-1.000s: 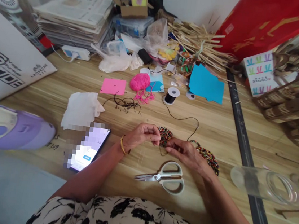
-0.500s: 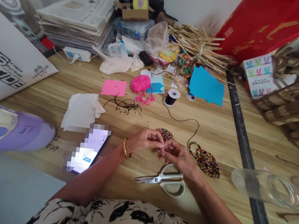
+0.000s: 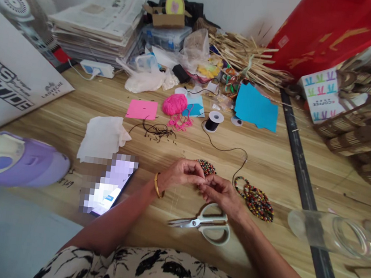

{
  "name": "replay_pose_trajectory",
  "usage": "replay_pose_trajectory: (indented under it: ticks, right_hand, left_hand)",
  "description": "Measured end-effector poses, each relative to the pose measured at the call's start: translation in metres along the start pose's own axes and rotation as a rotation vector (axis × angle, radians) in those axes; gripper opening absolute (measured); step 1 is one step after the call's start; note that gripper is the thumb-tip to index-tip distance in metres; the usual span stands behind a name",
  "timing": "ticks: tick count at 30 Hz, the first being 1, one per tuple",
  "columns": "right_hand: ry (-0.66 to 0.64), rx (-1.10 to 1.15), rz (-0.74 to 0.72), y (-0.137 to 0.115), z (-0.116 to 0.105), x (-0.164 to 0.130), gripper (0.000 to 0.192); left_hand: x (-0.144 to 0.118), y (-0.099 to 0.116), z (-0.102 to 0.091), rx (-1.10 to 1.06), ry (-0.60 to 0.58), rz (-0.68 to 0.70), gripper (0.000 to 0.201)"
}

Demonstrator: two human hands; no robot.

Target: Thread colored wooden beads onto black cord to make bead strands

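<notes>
My left hand (image 3: 183,175) and my right hand (image 3: 221,193) meet fingertip to fingertip just above the wooden table (image 3: 270,163), pinching the near edge of a small disc of coloured beads (image 3: 206,166). A black cord (image 3: 228,150) runs from that piece back to a spool (image 3: 213,120). A second, larger beaded piece (image 3: 255,200) lies flat just right of my right hand. White-handled scissors (image 3: 207,223) rest shut in front of my hands. Whether the cord end is between my fingers is hidden.
A phone (image 3: 109,183) lies left of my left wrist, a white tissue (image 3: 103,136) beyond it. Pink yarn (image 3: 174,104), pink and blue paper (image 3: 255,107) and cord scraps (image 3: 156,131) lie farther back. A clear jar (image 3: 329,231) lies at the right, a purple appliance (image 3: 17,161) at the left.
My hands drew closer together and toward me, off the larger beaded piece, which now lies uncovered. The view shifted slightly.
</notes>
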State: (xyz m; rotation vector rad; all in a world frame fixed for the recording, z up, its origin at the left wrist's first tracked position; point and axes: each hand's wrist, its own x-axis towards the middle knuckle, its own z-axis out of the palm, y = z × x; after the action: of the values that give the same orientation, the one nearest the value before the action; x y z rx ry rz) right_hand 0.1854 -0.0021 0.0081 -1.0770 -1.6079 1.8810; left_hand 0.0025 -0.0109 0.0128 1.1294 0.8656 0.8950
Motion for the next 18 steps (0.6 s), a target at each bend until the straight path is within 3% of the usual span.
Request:
replay_pose_trajectory:
  ticks: [6, 12, 18]
  right_hand:
    - [0.052, 0.081, -0.052, 0.0036, -0.0019, 0.0001, 0.028]
    - [0.101, 0.082, -0.065, 0.0065, -0.0027, 0.0009, 0.028]
    - [0.101, 0.060, -0.057, 0.0064, -0.0014, 0.0007, 0.026]
  left_hand:
    - [0.0023, -0.0039, 0.0014, 0.190, 0.156, 0.131, 0.018]
    - [0.0021, -0.0043, 0.0044, 0.421, 0.166, 0.148, 0.024]
    - [0.0024, -0.0063, 0.0027, 0.514, 0.159, 0.166, 0.025]
